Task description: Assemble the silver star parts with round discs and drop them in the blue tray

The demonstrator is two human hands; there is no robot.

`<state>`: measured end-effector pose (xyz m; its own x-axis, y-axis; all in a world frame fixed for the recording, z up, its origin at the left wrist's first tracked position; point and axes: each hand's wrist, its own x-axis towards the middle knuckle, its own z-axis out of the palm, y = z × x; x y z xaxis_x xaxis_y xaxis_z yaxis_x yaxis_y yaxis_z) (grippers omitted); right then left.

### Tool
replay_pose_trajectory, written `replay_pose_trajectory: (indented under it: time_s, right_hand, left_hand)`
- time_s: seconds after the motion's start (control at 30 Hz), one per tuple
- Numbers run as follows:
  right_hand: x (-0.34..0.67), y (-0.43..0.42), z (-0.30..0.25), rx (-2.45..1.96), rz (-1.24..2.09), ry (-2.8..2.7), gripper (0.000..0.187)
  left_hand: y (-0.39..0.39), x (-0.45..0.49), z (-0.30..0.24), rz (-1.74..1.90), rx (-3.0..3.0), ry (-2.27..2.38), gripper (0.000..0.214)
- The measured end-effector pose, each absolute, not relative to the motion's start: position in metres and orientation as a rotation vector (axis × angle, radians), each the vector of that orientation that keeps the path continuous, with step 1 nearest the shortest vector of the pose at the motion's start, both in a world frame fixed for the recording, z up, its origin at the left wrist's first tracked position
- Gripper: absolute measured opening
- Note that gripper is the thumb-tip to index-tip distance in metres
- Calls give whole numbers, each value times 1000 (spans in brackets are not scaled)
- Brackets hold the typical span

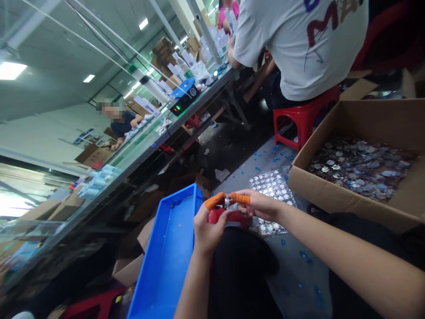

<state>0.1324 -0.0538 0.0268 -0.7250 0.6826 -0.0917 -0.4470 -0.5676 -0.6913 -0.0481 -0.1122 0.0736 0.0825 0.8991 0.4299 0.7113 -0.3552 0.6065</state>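
Note:
Between my two hands, above my lap, is a small silvery round part (227,202), too small to name more exactly. My left hand (210,223) is closed on it from the left, its index finger in an orange finger cot. From the right, my right hand (255,204) pinches the same part, also with an orange cover on a finger. Just behind and below the fingers shows a red object (235,218), partly hidden. A blue plastic tray (172,252) stands close to my left hand. Beyond my right hand lies a clear sheet of shiny metal pieces (274,188).
A cardboard box (335,195) with many flat metal pieces stands at the right. Ahead, a co-worker in a white shirt (318,57) sits on a red stool (292,119). A long workbench (146,137) runs along the left, bearing a blue-topped device (184,91). Blue bits (305,257) litter the floor.

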Motion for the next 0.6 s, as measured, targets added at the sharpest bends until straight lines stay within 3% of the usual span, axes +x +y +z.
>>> replay_pose_trajectory:
  time_s: [0.2,0.4,0.6]
  right_hand:
    - [131,-58,24,-488,2140,-958,60]
    - [136,-60,29,-365,2079,-1066,57]
    - [137,-61,36,-366,2053,-1020,44]
  left_hand:
    - [-116,-48,79,1157,2222,1573,41]
    - [-120,-56,87,1113,2248,1383,46]
    - [-124,-53,92,1122,2221,1382,40]
